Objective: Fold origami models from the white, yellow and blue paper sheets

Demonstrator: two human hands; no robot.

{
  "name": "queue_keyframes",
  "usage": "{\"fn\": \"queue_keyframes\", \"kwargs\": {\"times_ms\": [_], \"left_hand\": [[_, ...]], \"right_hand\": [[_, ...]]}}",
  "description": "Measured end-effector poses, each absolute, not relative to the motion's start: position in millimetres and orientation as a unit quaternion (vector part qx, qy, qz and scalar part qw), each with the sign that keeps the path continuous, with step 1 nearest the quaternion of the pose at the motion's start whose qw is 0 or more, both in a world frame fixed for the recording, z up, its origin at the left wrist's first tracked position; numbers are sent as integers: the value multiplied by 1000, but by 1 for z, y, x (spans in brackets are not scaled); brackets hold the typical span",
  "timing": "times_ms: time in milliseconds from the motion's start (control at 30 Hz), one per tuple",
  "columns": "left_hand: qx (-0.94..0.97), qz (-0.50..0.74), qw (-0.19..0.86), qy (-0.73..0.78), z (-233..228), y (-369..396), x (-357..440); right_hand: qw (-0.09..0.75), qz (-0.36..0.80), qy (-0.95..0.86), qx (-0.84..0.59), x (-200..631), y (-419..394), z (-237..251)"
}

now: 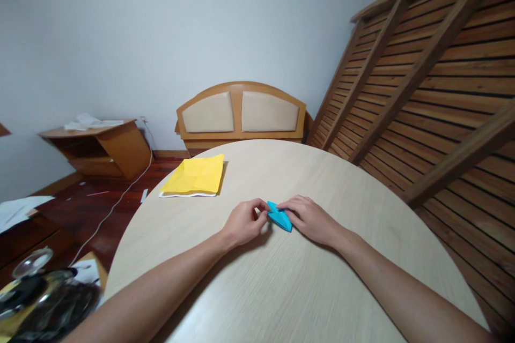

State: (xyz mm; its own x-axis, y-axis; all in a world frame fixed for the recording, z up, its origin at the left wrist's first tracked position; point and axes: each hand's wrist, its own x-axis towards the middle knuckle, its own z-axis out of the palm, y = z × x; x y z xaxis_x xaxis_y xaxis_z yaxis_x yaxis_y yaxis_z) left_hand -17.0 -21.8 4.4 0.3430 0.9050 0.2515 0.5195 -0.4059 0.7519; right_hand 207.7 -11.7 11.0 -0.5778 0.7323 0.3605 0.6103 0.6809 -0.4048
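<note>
A small piece of folded blue paper (280,218) with pointed ends is held between my two hands just over the round table (341,284). My left hand (246,221) pinches its left edge between thumb and fingers. From the other side, my right hand (309,218) grips the paper's right part, its fingers bent over the upper edge and the thumb close by. Some of the paper is hidden beneath the right fingers. Farther back on the left, a yellow paper sheet (195,174) with crease lines lies on a white layer.
Behind the table stands a wooden headboard (237,112) with cream panels. Wooden slatted frames (426,80) lean along the right. At left are a low cabinet (129,147) with papers on top, a white cable (120,198) on the floor, and a glass-lidded object (34,262).
</note>
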Motion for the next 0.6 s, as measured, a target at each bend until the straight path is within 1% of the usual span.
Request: {"fn": "queue_keyframes", "kwargs": {"times_ms": [167, 300, 467, 600], "left_hand": [[811, 296, 247, 440, 8, -25, -17], [836, 300, 220, 403, 11, -24, -19], [862, 308, 206, 345, 11, -25, -22], [872, 288, 191, 347, 8, -25, -24]], "right_hand": [[234, 121, -887, -380, 207, -18, 18], [219, 116, -894, -373, 210, -17, 15], [195, 98, -920, -325, 213, -16, 14], [206, 83, -928, -300, 214, -17, 18]]}}
